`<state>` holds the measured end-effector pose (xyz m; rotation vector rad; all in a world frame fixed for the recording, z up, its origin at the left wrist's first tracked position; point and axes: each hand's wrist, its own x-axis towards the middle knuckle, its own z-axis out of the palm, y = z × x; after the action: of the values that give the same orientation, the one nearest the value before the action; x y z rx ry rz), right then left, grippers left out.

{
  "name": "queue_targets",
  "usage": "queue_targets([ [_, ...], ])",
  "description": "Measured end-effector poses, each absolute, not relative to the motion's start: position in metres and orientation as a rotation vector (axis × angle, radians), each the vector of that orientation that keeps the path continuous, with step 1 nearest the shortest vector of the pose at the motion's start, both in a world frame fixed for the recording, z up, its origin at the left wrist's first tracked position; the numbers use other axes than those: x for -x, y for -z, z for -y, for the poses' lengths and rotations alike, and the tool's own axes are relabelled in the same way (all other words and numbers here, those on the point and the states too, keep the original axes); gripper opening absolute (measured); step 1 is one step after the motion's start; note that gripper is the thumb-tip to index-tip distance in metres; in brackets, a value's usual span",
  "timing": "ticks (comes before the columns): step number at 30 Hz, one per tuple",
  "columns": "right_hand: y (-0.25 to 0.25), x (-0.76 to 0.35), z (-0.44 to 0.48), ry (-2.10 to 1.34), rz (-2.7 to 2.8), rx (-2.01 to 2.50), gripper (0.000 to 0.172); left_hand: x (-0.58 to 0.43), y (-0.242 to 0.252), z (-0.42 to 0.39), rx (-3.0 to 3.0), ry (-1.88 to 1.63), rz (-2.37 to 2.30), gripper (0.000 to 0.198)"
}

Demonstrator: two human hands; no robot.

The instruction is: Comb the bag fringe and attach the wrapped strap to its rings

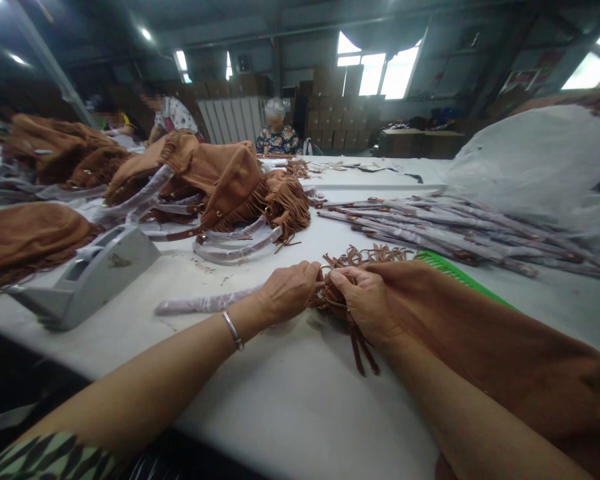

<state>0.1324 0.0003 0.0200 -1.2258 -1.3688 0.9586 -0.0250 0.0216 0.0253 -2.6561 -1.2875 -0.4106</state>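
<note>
My left hand [291, 291] is closed in a pinch at a small metal ring [325, 268]. Close against it, my right hand [369, 301] grips the gathered end of a brown suede bag [460, 327], thumb pressed beside the ring. Exactly how the ring joins the bag is hidden by my fingers. Thin brown tassels [361, 347] dangle below my right hand, and fringe [370, 255] sticks out behind it. A plastic-wrapped strap [205, 304] lies on the table, its right end passing behind my left wrist.
A grey tape dispenser [95, 273] stands at the left, near finished-looking fringed bags [230, 173]. Many wrapped straps [430, 230] lie at the right, beside clear plastic sheeting [535, 160]. A green comb-like plastic piece [460, 277] sits behind the bag. Co-workers [277, 137] are across the table.
</note>
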Motion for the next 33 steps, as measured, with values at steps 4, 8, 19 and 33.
queue_targets([
  [4,-0.031,-0.132,0.005,-0.777,1.771,1.364,0.038,0.052,-0.05,-0.036,2.787,0.076,0.99,0.032],
  [8,-0.038,-0.134,0.004,-0.495,2.155,1.39,0.02,0.067,-0.053,-0.047,2.812,-0.051,0.757,0.033],
  [19,-0.023,-0.121,-0.009,-0.179,2.349,1.522,0.029,0.092,-0.003,-0.025,2.717,0.677,0.874,0.046],
  [33,-0.016,0.054,-0.049,0.106,2.664,1.589,0.029,0.282,0.0,-0.108,0.253,2.981,1.936,0.007],
])
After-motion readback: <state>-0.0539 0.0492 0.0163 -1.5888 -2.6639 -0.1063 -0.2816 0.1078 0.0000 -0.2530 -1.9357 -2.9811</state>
